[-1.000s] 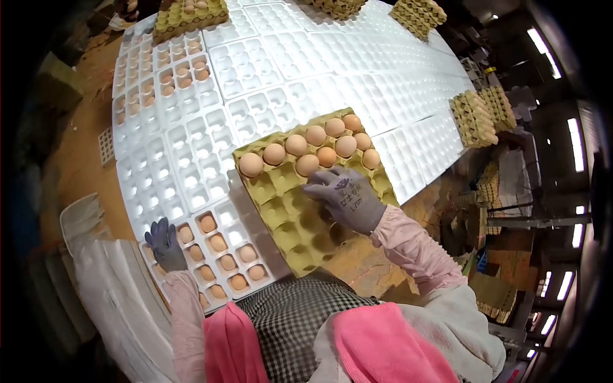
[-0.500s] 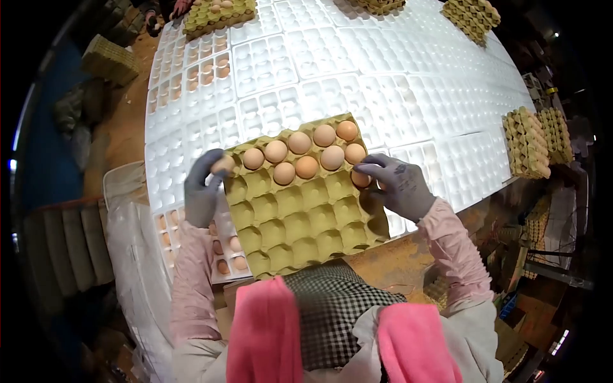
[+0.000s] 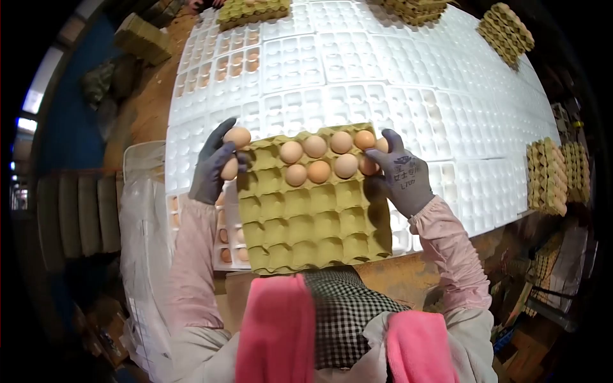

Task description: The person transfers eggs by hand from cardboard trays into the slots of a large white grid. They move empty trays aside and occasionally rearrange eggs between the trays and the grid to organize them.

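A yellow-green pulp egg tray [image 3: 303, 220] lies before me, its two far rows partly filled with brown eggs [image 3: 314, 147] and its nearer cups bare. At the tray's far left corner, my left hand [image 3: 214, 166] in a grey glove is closed on two eggs, one egg [image 3: 237, 137] between the fingertips and another egg [image 3: 230, 169] lower against the fingers. My right hand [image 3: 403, 171], also gloved, is at the right edge with its fingers closed around an egg [image 3: 382, 145]; its thumb side touches a second egg [image 3: 368, 166] in the tray.
White moulded trays [image 3: 357, 54] cover the large table, with eggs [image 3: 237, 62] in some at left. Stacked pulp trays stand at the right [image 3: 546, 175], far right corner [image 3: 506, 32] and far edge [image 3: 254, 13]. Another person's hand [image 3: 195, 5] shows at the top.
The view has shifted, so the table appears farther right. My left hand now has two eggs, and the leftmost far-row egg has left its cup. My right hand has moved up along the tray's edge.
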`<state>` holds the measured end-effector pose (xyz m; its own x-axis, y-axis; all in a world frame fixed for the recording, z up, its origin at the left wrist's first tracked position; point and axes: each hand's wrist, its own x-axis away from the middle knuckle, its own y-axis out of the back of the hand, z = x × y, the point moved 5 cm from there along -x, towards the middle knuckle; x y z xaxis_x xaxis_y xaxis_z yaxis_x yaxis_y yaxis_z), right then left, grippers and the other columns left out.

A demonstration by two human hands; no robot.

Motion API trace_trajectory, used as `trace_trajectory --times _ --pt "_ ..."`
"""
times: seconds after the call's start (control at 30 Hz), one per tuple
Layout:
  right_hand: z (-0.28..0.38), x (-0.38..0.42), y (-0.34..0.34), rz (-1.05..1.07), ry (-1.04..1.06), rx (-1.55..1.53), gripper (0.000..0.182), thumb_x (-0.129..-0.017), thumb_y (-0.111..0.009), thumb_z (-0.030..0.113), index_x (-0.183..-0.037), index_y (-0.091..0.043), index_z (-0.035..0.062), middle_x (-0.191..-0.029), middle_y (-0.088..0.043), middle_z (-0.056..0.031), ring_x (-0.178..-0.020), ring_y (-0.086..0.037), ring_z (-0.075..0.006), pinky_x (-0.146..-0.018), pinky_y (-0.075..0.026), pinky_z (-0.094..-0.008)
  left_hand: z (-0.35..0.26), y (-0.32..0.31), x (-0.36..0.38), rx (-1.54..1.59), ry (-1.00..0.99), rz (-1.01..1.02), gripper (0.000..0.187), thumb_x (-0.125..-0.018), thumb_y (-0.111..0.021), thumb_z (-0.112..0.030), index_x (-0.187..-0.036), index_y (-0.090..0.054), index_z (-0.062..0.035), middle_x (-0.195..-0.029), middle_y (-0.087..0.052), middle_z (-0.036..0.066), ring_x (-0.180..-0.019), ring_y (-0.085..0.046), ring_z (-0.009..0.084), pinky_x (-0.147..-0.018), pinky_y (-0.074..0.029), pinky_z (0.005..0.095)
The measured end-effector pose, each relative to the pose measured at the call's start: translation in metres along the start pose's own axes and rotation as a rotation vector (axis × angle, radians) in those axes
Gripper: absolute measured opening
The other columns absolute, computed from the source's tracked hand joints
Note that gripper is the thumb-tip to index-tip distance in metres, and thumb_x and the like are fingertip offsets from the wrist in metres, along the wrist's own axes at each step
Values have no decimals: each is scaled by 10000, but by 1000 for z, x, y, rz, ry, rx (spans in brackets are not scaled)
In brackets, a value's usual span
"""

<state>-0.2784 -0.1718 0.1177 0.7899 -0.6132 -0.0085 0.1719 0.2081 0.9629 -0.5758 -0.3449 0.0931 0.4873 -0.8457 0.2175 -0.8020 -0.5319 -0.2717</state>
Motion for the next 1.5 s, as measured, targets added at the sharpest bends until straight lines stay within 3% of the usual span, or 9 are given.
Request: trace_trajectory --times 0.17,0.4,0.5,0.63,0.83,1.2,1.27,1.37,1.5 --pt "4 -3 -3 -108 145 -41 498 -757 -729 143 -1237 -615 210 -1270 -581 -192 -897 -677 -339 -755 -556 -425 22 -64 -17 -1553 -156 148 412 -840 -649 -386 -1191 -646 -169 -1197 -622 144 -1089 -632 295 -911 -497 420" --pt "3 15 -11 -95 -357 -1182 356 -1047 -495 283 -1288 -554 27 -1034 -649 -44 -793 -600 -89 -630 -492 -251 15 -45 -9 -1199 -126 99 302 -903 -641 -266 -1168 -637 -122 -1274 -512 156 -1006 -645 323 -876 -529 402" --pt "111 -14 -9 111 -248 -1166 401 -970 -616 243 -1288 -556 6 -1063 -640 -58 -888 -638 -145 -696 -524 -281 8 37 19 -439 -212 -98 370 -900 -676 -202 -1259 -637 -123 -1267 -544 127 -1129 -595 272 -960 -500 355" --pt "244 -76 -60 224 396 -618 464 -838 -739 252 -1260 -624 100 -1180 -606 -126 -887 -675 -280 -803 -536 -371 6 197 57 -979 -127 -570 373 -878 -702 -286 -1227 -655 -164 -1265 -528 153 -1035 -637 330 -862 -538 427" --pt "315 -162 -213 398 181 220 247 -874 -653 240 -1106 -638 156 -1206 -573 -149 -965 -692 -297 -797 -558 -424 62 248 15 -1496 170 -57 433 -899 -644 -363 -1314 -598 -248 -1390 -465 104 -1064 -644 320 -931 -512 436" --pt "363 -210 -258 203 414 328 501 -957 -542 355 -1439 -471 237 -1409 -540 -99 -1300 -524 -255 -956 -503 -393 73 328 3 -857 -468 -666 288 -936 -640 -250 -1210 -668 -166 -1287 -629 120 -1167 -603 319 -994 -467 429" --pt "370 -242 -296 139 181 -131 605 -965 -495 455 -1479 -423 144 -1546 -388 -131 -1378 -412 -349 -1103 -361 -442 136 342 -7 -1746 -522 -503 293 -939 -614 -261 -1225 -670 -231 -1451 -517 16 -1400 -398 277 -1164 -243 561" --pt "374 -232 -328 161 183 62 601 -957 -497 445 -1464 -443 128 -1549 -362 -171 -1444 -300 -354 -1189 -173 -497 123 339 -4 -1593 -495 -474 479 -962 -585 -247 -1417 -504 -122 -1440 -524 45 -1417 -361 314 -1175 -234 504" --pt "369 -165 -184 258 264 -387 443 -893 -641 288 -1306 -596 134 -1399 -526 -178 -1248 -543 -342 -1049 -434 -419 101 339 5 -1394 -514 -444 387 -948 -593 -136 -1330 -576 -78 -1314 -602 103 -1301 -476 315 -1075 -366 454"
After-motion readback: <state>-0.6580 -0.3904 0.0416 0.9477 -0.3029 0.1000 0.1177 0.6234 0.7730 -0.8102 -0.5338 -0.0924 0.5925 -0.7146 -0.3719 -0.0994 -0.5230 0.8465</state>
